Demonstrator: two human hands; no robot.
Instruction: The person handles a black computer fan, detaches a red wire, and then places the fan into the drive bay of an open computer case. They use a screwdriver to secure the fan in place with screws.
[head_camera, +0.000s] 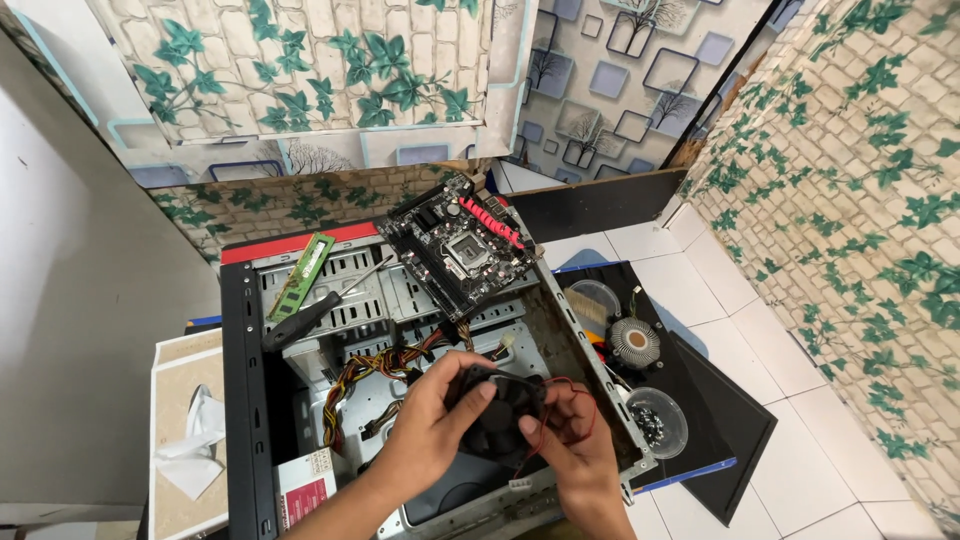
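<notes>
Black fan: held over the open computer case, above its lower end, both hands clamped on it.
Risk, wires: the fan's thin red and black lead looped by the right hand; a tug could likely strain its small white plug.
Risk, drop: a slip might knock the fan onto the case's cable bundle.
Left hand: grip closed on the fan's left edge, thumb on top.
Right hand: fingers curled under the fan's right side.
Motherboard: resting tilted on the case's far end.

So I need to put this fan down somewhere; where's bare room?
Bare white floor tiles lie between the black panel and ivy wall. The case is crowded: motherboard, screwdriver, cables. Both hands hold the fan.
</notes>
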